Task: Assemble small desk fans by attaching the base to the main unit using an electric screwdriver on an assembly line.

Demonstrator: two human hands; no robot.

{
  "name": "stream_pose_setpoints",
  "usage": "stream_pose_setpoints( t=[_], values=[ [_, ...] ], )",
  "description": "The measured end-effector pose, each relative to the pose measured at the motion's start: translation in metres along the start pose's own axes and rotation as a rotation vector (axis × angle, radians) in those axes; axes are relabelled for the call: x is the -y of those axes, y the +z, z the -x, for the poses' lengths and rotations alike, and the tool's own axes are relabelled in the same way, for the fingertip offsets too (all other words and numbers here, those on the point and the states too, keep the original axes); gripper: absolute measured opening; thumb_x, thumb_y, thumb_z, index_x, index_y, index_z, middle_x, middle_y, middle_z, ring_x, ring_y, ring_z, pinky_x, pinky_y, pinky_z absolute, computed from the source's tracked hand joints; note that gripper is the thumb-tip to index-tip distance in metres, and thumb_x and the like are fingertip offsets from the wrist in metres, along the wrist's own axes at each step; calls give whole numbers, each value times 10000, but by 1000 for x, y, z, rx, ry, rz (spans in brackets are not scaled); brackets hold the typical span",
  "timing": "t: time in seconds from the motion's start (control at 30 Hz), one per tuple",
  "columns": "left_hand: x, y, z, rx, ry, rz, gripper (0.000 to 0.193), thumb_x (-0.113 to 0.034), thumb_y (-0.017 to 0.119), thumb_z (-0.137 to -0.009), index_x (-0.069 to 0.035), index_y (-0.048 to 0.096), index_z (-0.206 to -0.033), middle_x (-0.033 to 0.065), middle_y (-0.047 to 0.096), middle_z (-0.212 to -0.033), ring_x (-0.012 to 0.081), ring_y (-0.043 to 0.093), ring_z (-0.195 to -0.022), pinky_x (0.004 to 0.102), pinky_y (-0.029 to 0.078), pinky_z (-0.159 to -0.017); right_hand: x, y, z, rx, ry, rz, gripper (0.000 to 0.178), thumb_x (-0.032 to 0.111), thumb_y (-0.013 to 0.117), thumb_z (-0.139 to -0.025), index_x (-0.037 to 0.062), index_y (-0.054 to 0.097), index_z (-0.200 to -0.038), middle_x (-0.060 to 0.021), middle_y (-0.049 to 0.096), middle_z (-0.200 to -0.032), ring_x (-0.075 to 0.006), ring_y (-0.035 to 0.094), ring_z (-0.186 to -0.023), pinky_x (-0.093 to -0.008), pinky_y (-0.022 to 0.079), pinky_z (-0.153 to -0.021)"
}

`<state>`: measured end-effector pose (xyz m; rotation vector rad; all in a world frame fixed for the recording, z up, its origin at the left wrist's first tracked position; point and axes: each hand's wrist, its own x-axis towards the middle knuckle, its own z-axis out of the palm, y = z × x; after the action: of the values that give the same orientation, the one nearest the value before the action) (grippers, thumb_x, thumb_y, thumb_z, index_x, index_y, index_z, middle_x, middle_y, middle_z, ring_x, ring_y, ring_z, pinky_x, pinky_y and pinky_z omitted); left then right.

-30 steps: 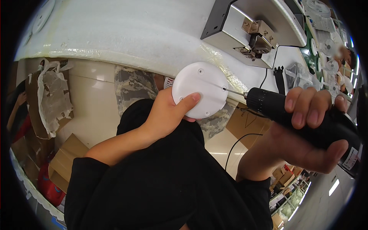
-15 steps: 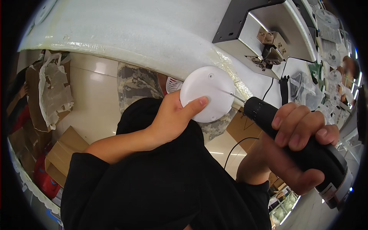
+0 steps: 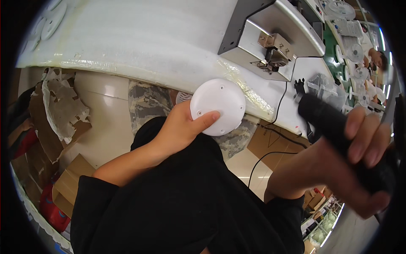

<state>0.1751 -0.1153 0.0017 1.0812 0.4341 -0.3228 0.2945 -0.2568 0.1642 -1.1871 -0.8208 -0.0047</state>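
Gripped in my left hand is a round white plastic disc with small screw holes around its edge. My thumb lies across its face, and the other fingers are hidden behind it. The disc is held just off the near edge of the bench. To the right, my right hand is wrapped round a black electric screwdriver, both smeared by motion. Its nose points up and left, well apart from the disc.
On the white, tape-edged bench stands a metal machine at the right. A clear plastic bag lies beyond it. White discs sit far left. Below are a cardboard box and a black cable. A person works far right.
The screwdriver has swung away to the right, its bit leaving the disc's edge. The disc has shifted slightly left in my left hand. The view has turned a little rightward.
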Motion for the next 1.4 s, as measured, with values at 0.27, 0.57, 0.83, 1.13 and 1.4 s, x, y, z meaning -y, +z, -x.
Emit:
stream_pose_setpoints(
  t=[0.27,0.57,0.83,1.13,1.4],
  values=[
    [3,-14,-10,-25,18,-163,352,-206,646,-902,94,603,-1081,159,678,-900,167,640,-766,244,528,-666,-32,-37,-33,135,-39,123,739,594,418,-837,11,476,-1289,-40,588,-803,-181,578,-652,-378,489,-671],
    [4,-27,-3,-52,7,5,287,-155,563,-938,79,582,-1103,121,660,-929,122,593,-791,232,498,-696,-31,-16,-31,139,125,-29,726,587,421,-849,20,464,-1301,-42,563,-810,-160,533,-602,-365,470,-643],
    [-2,-37,-12,-40,97,-69,288,-171,526,-959,76,582,-1096,104,654,-912,110,573,-778,222,476,-713,-53,0,-20,91,199,-92,624,518,515,-814,54,512,-1233,-5,527,-767,-103,496,-593,-319,428,-653],
    [-17,-45,-19,-32,47,-85,268,-153,539,-950,80,583,-1076,107,654,-894,116,578,-755,219,481,-687,-64,5,-29,182,201,-67,637,544,482,-816,64,515,-1233,-11,526,-780,-114,501,-605,-332,423,-665],
    [-28,-51,-21,-54,73,-54,269,-171,555,-947,80,601,-1032,109,653,-829,122,587,-700,222,483,-629,-76,18,-32,277,182,-11,616,544,524,-815,77,513,-1217,-2,529,-780,-110,502,-607,-315,428,-655]
  ],
)
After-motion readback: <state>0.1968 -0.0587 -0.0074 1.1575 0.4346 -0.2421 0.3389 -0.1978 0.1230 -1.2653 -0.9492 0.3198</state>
